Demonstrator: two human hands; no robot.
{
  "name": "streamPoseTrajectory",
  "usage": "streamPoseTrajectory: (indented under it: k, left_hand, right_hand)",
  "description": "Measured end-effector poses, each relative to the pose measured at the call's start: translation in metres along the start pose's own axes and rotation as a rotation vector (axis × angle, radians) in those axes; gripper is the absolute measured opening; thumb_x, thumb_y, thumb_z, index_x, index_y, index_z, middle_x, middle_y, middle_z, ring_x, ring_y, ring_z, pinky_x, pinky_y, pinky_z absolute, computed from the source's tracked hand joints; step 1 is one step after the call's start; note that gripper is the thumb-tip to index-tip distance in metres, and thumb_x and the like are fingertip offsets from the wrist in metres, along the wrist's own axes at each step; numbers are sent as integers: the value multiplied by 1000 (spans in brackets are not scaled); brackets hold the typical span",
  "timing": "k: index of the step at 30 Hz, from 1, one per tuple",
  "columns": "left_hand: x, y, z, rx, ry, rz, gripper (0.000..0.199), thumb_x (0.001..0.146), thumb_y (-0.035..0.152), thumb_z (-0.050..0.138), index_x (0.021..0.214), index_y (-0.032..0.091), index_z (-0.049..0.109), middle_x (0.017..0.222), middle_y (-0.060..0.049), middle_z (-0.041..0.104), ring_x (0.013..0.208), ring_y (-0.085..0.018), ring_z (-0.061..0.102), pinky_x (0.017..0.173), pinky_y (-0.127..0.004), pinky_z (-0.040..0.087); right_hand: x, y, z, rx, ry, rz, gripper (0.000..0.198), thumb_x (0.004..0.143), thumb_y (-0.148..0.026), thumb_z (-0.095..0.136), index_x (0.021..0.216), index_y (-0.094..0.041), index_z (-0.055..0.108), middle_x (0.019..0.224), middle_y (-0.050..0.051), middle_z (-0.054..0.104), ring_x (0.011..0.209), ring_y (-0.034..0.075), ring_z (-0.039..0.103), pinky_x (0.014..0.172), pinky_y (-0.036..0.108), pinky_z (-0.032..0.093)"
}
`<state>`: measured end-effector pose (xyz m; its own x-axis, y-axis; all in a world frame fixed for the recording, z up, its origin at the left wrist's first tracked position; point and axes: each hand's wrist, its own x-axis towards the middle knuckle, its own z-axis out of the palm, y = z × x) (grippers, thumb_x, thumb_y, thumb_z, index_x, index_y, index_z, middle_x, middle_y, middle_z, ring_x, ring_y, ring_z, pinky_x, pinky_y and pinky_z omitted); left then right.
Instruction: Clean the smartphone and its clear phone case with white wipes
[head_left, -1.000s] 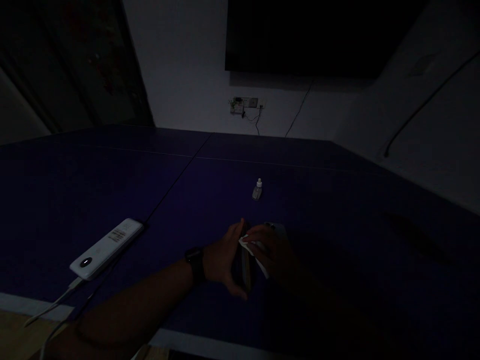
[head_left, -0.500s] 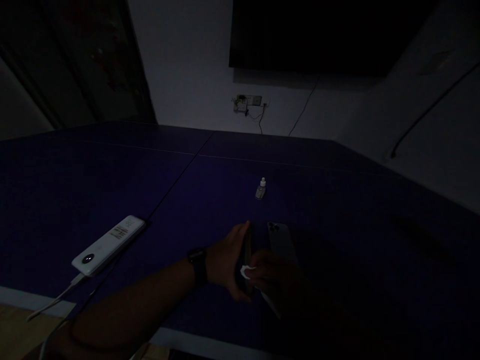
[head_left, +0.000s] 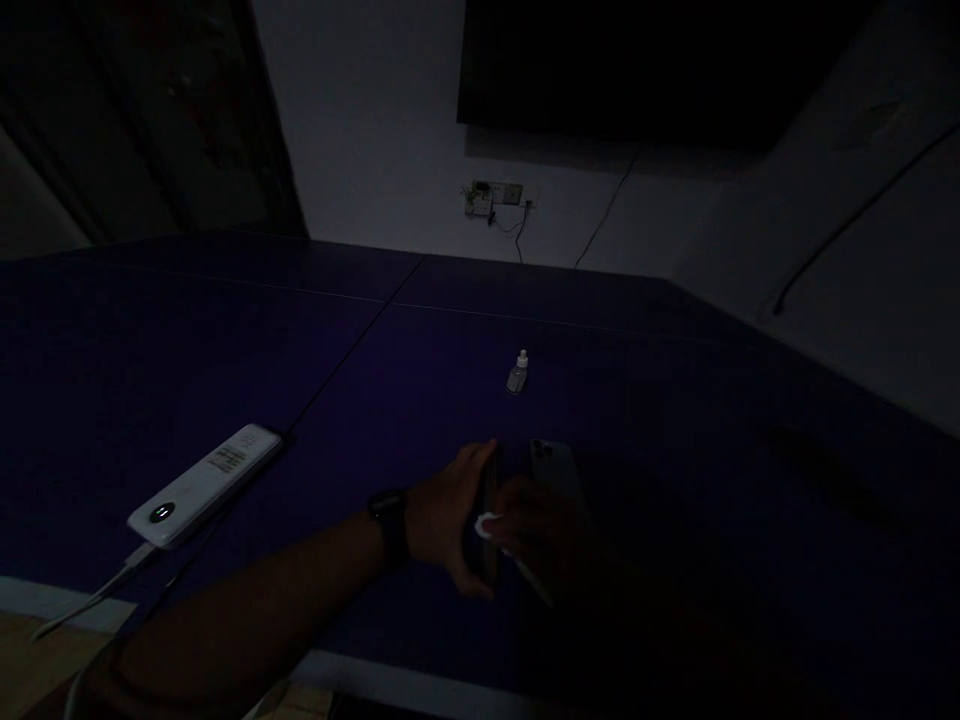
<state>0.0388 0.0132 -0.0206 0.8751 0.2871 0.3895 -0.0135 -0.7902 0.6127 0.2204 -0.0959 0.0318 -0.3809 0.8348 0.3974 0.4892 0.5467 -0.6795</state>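
Note:
My left hand point(head_left: 439, 518), a dark watch on its wrist, grips a thin, phone-sized slab point(head_left: 490, 572) by its ends. The slab stands nearly edge-on, so its faces barely show. Fingers of my right hand point(head_left: 547, 535) pinch a small white wad point(head_left: 486, 525), tissue or cotton, against the slab; deep shadow hides much of this hand. Partly under my right hand lies a phone point(head_left: 556, 462), its camera lenses facing up. Beyond the hands stands a small clear bottle point(head_left: 517, 377) with a white cap.
On the left of the dark blue table point(head_left: 352, 400) lies a white power bank point(head_left: 210, 482) with a lit display and a plugged-in white cable point(head_left: 90, 600). At the back are a wall with sockets point(head_left: 499, 195), hanging cables and a large dark screen point(head_left: 615, 70).
The white wad and my right fingers have shifted slightly up along the slab. My left hand keeps its grip. The whole view has moved a little.

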Motion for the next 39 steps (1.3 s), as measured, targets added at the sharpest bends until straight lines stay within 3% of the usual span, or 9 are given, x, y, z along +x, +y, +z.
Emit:
streamPoseTrajectory:
  k: [4, 10, 18, 22, 26, 32, 34, 39]
  left_hand:
    - [0, -1, 0, 9, -6, -25, 171, 33, 72, 91, 158, 16, -12, 157, -27, 17, 142, -52, 25, 114, -66, 32]
    - [-1, -3, 2, -35, 19, -24, 173, 30, 72, 91, 159, 17, -11, 157, -26, 20, 140, -51, 29, 115, -65, 33]
    - [1, -6, 5, -44, 16, 3, 179, 31, 78, 88, 153, 18, -29, 162, -25, 12, 145, -53, 22, 116, -66, 30]
    - [0, -6, 6, -45, 12, -4, 180, 31, 81, 86, 153, 18, -30, 161, -26, 15, 144, -54, 25, 114, -67, 32]
    - [-2, -8, 7, -32, -6, -32, 180, 30, 82, 85, 151, 21, -34, 164, -25, 7, 146, -55, 18, 114, -70, 29]
    - [1, -7, 5, -55, -3, -28, 183, 28, 80, 87, 151, 17, -33, 161, -29, 11, 146, -55, 18, 115, -69, 27]
    - [0, -6, 4, -58, -2, -32, 181, 30, 81, 86, 151, 18, -33, 161, -28, 12, 145, -54, 20, 114, -69, 30]
    - [-2, -4, 3, -38, -4, -33, 180, 29, 81, 86, 153, 21, -29, 159, -26, 14, 142, -53, 27, 111, -67, 37]
  right_hand:
    - [14, 10, -5, -51, 122, 22, 21, 100, -34, 55, 88, -23, 69, 94, 4, 65, 88, 19, 64, 83, 35, 51]
    - [-12, -2, 3, 23, -107, -78, 16, 101, -33, 55, 102, -26, 69, 99, 3, 65, 82, 15, 62, 70, 27, 50]
    - [48, 37, -21, -97, 227, 166, 27, 96, -43, 58, 82, -23, 70, 92, 5, 64, 87, 20, 63, 83, 36, 50]
    - [35, 24, -16, -35, 174, 163, 29, 95, -43, 58, 75, -24, 67, 87, 3, 64, 81, 18, 62, 78, 34, 49]
    - [24, 12, -12, 10, 79, 105, 25, 95, -40, 59, 77, -25, 67, 88, 3, 65, 80, 18, 62, 77, 34, 49]
    - [57, 41, -19, -75, 307, 163, 27, 92, -40, 61, 72, -23, 66, 82, 4, 64, 80, 20, 62, 77, 36, 50]
    - [50, 40, -14, -69, 306, 139, 26, 93, -39, 60, 72, -23, 65, 82, 4, 64, 80, 20, 62, 75, 36, 50]
    - [-8, 6, 13, 1, 174, -13, 16, 97, -34, 58, 85, -26, 66, 93, 4, 66, 80, 17, 63, 71, 32, 51]
